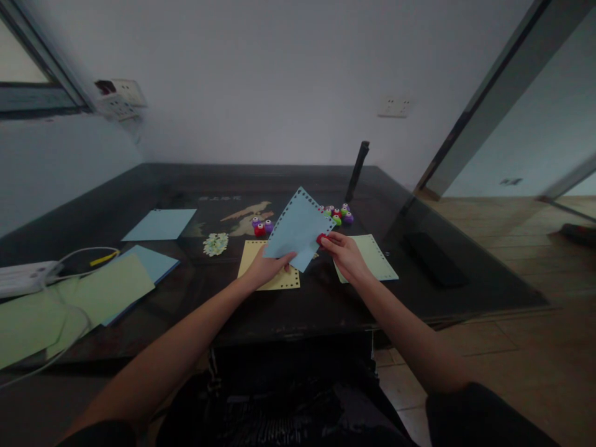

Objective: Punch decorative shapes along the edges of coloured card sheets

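Note:
A blue sheet of paper (298,231) with holes punched along its edges is held up above the table. My left hand (270,267) grips its lower left part. My right hand (342,251) pinches a small red punch (321,239) at the sheet's right edge. Beneath lies a yellow sheet (279,282) with punched edges, and a pale green sheet (372,257) with holes rests by my right wrist. Behind the blue sheet stand several colourful punches (344,216), with a few more purple and red ones (261,228) to its left.
A pile of small paper cutouts (215,244) lies left of centre. Further left are a blue sheet (161,224), green sheets (93,298) and a white power strip (25,279) with cables. A black flat object (435,257) lies right; a dark upright post (357,171) stands behind.

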